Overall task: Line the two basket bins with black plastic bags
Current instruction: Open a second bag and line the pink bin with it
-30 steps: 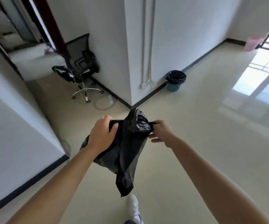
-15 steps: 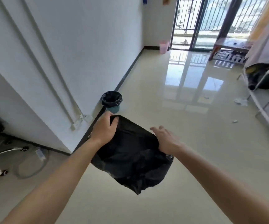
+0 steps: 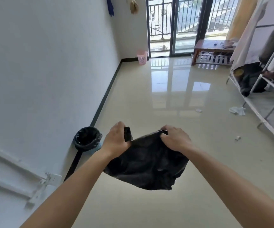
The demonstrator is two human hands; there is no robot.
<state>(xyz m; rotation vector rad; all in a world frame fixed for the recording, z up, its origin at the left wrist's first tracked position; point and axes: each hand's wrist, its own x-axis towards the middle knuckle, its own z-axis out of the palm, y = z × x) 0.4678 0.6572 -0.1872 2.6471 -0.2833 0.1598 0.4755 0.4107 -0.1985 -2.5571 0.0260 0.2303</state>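
Observation:
A crumpled black plastic bag [image 3: 147, 163] hangs in the air in front of me, stretched between both hands. My left hand [image 3: 116, 139] pinches its top left edge and my right hand [image 3: 175, 139] grips its top right edge. A teal basket bin [image 3: 87, 139] stands against the left wall just left of my left hand, with a black bag lining it and folded over its rim. A pink basket bin [image 3: 142, 57] stands far off in the corner by the balcony door, with no bag visible in it.
A white wall with a dark skirting runs along the left. A white metal clothes rack [image 3: 264, 89] with hanging garments lines the right side. Scraps of paper [image 3: 237, 110] lie on the glossy tiled floor. A wooden bench [image 3: 212, 51] sits by the balcony door.
My view has swung right from the wall corner and office chair into the room. My right hand, briefly off the bag, has closed on its edge again, and the bag now spreads wider.

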